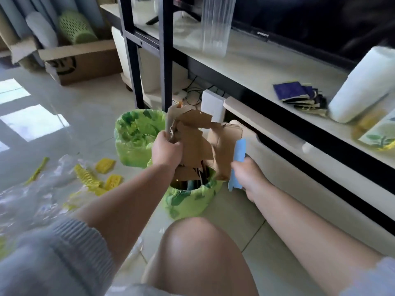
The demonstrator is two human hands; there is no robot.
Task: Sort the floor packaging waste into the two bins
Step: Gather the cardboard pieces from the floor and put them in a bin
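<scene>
Gripping torn cardboard (190, 135) in curled left hand (165, 151), right hand (245, 174) pinching blue card (238, 159), above near bin (188, 199)

Two bins on the floor beside the TV stand

Near bin (192, 199) sits centre, far bin (132, 142) at its 10 o'clock, foam netting (104, 178) and plastic film (42, 189) at 9, TV stand (277, 146) at 3, cardboard box (81, 60) at 11.
</scene>
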